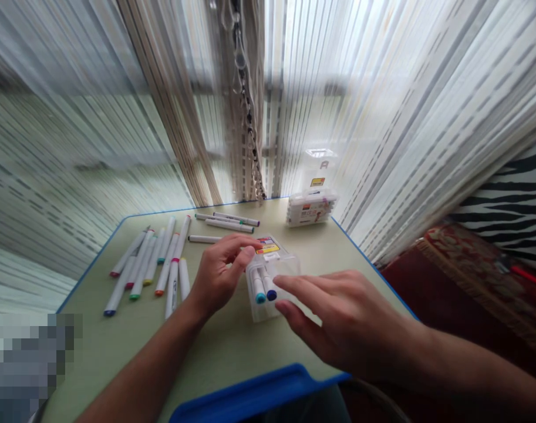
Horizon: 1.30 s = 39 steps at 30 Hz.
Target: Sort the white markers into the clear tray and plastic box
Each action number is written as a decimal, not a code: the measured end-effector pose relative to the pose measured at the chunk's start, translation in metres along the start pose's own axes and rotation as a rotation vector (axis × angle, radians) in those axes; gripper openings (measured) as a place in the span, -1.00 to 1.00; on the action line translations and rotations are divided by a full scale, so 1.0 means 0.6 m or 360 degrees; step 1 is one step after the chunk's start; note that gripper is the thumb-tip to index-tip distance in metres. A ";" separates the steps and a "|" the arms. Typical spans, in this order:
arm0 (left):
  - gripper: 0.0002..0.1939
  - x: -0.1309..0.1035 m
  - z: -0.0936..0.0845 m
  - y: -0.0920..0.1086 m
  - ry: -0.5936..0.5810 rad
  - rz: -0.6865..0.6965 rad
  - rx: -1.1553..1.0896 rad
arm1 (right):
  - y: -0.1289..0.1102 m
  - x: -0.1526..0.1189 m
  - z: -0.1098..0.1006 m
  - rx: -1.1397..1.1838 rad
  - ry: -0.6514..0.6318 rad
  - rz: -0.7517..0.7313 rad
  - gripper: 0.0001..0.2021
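Observation:
A clear plastic marker case lies on the table in front of me with its lid folded back. Two white markers rest inside: one with a light blue cap, one with a dark blue cap. My left hand has its fingers bent and its thumb at the case's left edge, gripping it near the lid's yellow label. Beside the dark blue marker, my right hand has thumb and fingers apart, fingertips close to the cap, with nothing held between them.
Loose white markers with coloured ends lie left of my hands, with several more farther back. A second open case, filled with markers, stands at the back right. The table has a blue edge; string curtains hang behind it.

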<state>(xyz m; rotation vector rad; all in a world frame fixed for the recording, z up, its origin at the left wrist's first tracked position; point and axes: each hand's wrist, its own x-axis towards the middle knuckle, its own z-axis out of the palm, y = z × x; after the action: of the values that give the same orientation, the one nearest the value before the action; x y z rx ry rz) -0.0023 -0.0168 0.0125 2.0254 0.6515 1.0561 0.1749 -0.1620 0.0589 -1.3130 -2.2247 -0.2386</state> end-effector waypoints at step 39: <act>-0.70 0.014 -0.007 -0.025 0.0178 -0.0325 0.0710 | 0.192 0.067 0.178 0.0735 0.0243 0.0817 -0.71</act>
<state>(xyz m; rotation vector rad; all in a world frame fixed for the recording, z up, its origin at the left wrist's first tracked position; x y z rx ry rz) -0.0028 -0.0004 0.0058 2.2185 1.2141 0.9682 0.2196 -0.0292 -0.0228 -1.4773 -1.6135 0.3347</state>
